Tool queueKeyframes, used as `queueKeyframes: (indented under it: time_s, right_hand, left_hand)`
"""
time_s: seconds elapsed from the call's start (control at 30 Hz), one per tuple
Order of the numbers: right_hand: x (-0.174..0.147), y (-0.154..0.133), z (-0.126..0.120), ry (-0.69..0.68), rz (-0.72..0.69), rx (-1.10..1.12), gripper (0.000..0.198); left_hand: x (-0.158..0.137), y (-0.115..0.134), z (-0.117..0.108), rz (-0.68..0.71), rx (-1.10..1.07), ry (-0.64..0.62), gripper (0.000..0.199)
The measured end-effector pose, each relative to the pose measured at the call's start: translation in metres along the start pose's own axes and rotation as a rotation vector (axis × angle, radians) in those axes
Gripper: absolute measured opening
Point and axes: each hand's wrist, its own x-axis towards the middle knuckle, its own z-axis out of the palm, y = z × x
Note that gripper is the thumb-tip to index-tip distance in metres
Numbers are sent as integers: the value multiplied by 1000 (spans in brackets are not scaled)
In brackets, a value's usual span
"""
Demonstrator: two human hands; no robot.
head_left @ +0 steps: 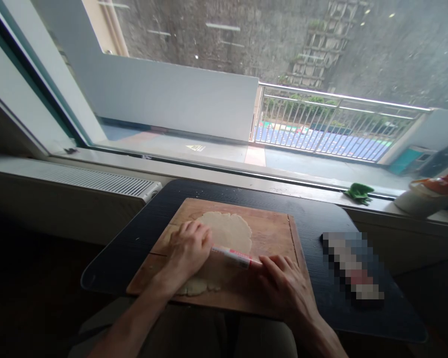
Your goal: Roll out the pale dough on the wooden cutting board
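A rolling pin [232,255] with a white and red printed label lies slantwise across a flat sheet of pale dough [227,229]. My left hand [189,247] is closed over the pin's left end, which it hides. At the other end my right hand [284,279] has its fingers curled round the pin. The dough has an uneven, ragged edge and shows on both the far and near side of the pin. Beneath it is a wooden board [274,229], and part of the dough reaches close to the board's near edge.
The board rests on a dark table [127,248] by a window. Right of the board lies a pixelated object [353,268]. On the windowsill [276,185] are a green leafy thing [359,193] and a pale pot [420,199]. A white radiator [97,175] stands at left.
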Motion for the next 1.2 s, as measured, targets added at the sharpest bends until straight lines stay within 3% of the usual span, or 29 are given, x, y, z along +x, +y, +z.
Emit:
queueKeyframes:
  time_s: [0.1,0.23,0.33,0.6,0.7,0.9,1.07,1.2]
  right_hand:
    - [-8,17,-1,55,44,12,32]
    - [-2,22,7,121,89,-11,27]
    - [0,20,11,139,116,0,24]
    - [-23,26,18,195,14,121,36]
    - [-18,33,18,217,28,139,32]
    - [-10,40,18,289,68,157,27]
    - [-18,36,19,351,100,198,25]
    - [-17,36,17,290,72,238,23]
  left_hand:
    - [35,30,20,31,43,-29,37]
    - [90,51,48,30,1,-266,45]
    - [111,55,57,15,-19,-369,52]
    - [51,32,35,42,73,-299,54]
    - [62,35,39,32,80,-312,54]
    - [118,61,60,-5,15,-390,51]
    - [87,50,49,92,-8,-162,40]
    - [63,36,41,121,18,-140,39]
